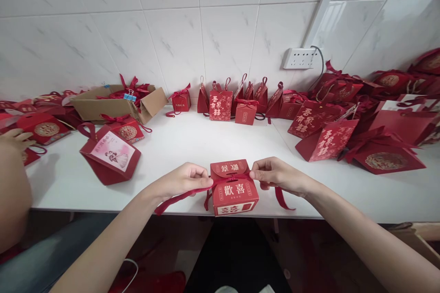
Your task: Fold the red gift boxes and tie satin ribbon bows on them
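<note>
A red gift box (pixel 235 192) with gold and white lettering rests near the front edge of the table. Across its top runs a dark red ribbon (pixel 173 200), crossed or knotted at the middle of the lid. My left hand (pixel 187 180) pinches the ribbon at the box's left side, and one loose end trails down to the left. On the other side, my right hand (pixel 271 174) pinches the ribbon close to the lid, its free end hanging below the fingers. A short twisted cord shows at the box's left edge.
Finished-looking red boxes (pixel 220 106) stand along the tiled wall. More are piled at the right (pixel 388 158). A cardboard box (pixel 99 106) of ribboned items sits back left, near a red bag-shaped box (pixel 112 155). Another person's hand (pixel 15 139) is at far left. A power strip (pixel 302 58) is on the wall.
</note>
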A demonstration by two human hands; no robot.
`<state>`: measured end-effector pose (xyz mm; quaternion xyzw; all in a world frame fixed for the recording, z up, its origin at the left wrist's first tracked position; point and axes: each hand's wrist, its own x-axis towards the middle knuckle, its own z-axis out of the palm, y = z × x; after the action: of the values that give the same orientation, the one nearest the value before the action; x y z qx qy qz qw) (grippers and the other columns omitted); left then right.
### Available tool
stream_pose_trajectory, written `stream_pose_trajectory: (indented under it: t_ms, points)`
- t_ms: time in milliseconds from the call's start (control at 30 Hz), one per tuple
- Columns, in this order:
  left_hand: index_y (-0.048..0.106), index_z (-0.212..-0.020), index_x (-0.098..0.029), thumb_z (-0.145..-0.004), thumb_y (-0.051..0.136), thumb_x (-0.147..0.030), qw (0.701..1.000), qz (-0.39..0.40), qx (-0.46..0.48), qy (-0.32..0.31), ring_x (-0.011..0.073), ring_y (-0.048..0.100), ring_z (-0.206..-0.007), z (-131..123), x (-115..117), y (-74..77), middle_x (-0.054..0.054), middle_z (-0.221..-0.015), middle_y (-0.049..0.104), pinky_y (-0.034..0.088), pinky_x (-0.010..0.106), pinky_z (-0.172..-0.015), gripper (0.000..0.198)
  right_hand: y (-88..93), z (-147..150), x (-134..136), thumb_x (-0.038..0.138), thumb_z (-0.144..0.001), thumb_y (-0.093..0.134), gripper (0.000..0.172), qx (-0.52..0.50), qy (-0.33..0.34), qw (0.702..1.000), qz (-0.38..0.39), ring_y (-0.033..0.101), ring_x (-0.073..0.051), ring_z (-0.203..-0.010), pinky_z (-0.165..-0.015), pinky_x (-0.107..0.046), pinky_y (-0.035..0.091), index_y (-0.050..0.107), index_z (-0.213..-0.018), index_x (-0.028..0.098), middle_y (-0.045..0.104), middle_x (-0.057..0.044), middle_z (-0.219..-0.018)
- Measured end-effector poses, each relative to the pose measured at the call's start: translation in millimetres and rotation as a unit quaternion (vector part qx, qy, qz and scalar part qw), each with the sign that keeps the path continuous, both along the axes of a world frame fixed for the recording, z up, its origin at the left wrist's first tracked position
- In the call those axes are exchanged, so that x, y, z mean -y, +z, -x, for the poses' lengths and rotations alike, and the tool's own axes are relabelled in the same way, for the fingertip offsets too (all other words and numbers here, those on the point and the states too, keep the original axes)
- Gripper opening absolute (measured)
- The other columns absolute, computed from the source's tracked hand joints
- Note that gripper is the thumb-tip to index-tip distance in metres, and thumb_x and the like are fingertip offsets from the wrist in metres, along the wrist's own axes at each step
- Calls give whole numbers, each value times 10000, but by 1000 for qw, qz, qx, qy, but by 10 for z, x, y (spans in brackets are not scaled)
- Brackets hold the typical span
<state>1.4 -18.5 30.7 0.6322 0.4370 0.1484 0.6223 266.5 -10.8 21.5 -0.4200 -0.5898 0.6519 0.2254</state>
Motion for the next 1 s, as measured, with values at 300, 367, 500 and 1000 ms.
stream_pose_trajectory:
  t_ms: [300, 367, 500, 1000]
  points:
    - [438, -639, -153, -771, 568, -529, 999, -5, 17, -37, 80, 326, -567, 50, 88, -168, -38, -612, 399, 232, 224, -518, 419, -46, -83, -5, 528, -604, 730, 428, 44, 25, 998, -24, 400, -77, -521, -514, -240, 320, 523, -598, 155, 425, 57, -563]
    - [459, -659, -154, -792, 550, -507, 999, -8, 11, -32, 87, 346, -586, 60, 109, -133, -31, -634, 413, 267, 229, -539, 388, -14, -141, -3, 541, -658, 687, 429, 62, 52, 996, -35, 376, -76, -523, -508, -238, 302, 507, -595, 157, 400, 59, -562]
    - [430, -641, -165, -806, 530, -493, 1000, -20, 1, 11, 99, 393, -629, 42, 147, 1, -25, -667, 421, 337, 234, -597, 380, 158, -193, 54, 526, -772, 595, 391, 59, 90, 990, -87, 396, -85, -552, -526, -240, 316, 542, -658, 155, 447, 38, -591]
    - [547, -912, -202, -789, 561, -372, 975, -183, -124, 5, 118, 496, -657, -65, 243, 330, -11, -765, 575, 386, 232, -588, 210, 14, 424, 249, 354, -847, 550, 237, -27, -51, 960, -273, 606, -180, -794, -740, -320, 485, 721, -890, 195, 670, -50, -882]
